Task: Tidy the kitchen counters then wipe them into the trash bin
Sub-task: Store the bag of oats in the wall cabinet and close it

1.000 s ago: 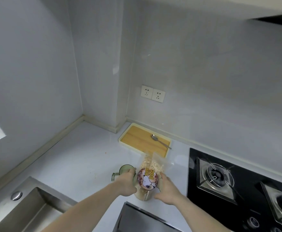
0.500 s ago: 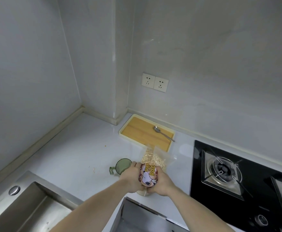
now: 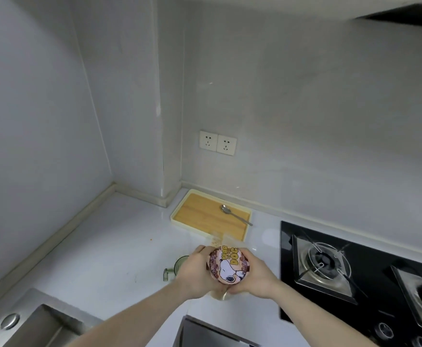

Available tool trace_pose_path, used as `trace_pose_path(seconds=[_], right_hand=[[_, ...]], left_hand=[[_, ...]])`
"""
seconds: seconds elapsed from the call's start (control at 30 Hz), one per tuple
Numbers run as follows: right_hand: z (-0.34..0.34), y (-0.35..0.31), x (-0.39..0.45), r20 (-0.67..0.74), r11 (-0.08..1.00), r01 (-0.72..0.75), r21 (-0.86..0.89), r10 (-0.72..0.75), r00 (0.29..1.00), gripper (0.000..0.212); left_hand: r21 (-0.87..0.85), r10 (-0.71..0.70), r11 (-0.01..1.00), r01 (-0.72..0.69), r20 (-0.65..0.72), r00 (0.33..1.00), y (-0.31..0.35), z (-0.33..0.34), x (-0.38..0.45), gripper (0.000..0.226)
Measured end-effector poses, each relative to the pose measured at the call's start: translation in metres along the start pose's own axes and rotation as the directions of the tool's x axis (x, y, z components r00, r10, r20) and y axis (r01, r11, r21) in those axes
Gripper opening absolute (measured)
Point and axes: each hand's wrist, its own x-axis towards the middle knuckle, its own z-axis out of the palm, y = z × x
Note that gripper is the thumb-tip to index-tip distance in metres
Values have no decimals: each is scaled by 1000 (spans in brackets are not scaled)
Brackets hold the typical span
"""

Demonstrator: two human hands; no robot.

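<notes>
Both hands, left hand (image 3: 195, 272) and right hand (image 3: 253, 276), now clamp the jar lid (image 3: 228, 265), previously apart; closing proceeds.

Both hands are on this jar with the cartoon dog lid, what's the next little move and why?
Probably finish twisting the lid tight. The left hand and the right hand both grip the jar standing on the counter, beside a green cup, so closing it lets it be put away.

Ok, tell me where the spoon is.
In the head view the spoon lies on the wooden tray against the back wall, below the sockets and left of the stove.
</notes>
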Motion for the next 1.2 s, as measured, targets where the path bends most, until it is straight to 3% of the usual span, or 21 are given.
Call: trace_pose_path(seconds=[0.23, 0.4, 0.6, 0.73, 0.93, 1.1, 1.2], right_hand=[[-60, -91, -26, -37, 981, 190, -26, -191, 981, 101], [-99, -170, -39, -119, 933, 360, -23, -360, 925, 88], [-136, -270, -55, -236, 817, 577, -15, -564, 792, 77], [-153, -325, -68, -303, 719, 695, 4, -662, 686, 72], [-178, -400, -83, -387, 587, 808, 38, -737, 554, 60], [-197, -455, -89, -517, 480, 877, -1, -751, 410, 26], [-211, -479, -86, -563, 462, 882, -91, -755, 337, 40]], left_hand=[[-153, 169, 971, -185, -115, 979, 46, -73, 1, 98], [-238, 276, 917, -319, -194, 941, 96, -152, -1, 92], [-250, 376, 853, -458, -315, 871, 161, -254, -10, 70], [-125, 450, 845, -521, -361, 817, 201, -311, -22, 79], [-1, 543, 797, -605, -438, 717, 266, -379, -45, 55], [-20, 560, 747, -664, -519, 646, 314, -419, -42, 48], [-60, 556, 726, -685, -533, 637, 333, -432, -34, 38]])
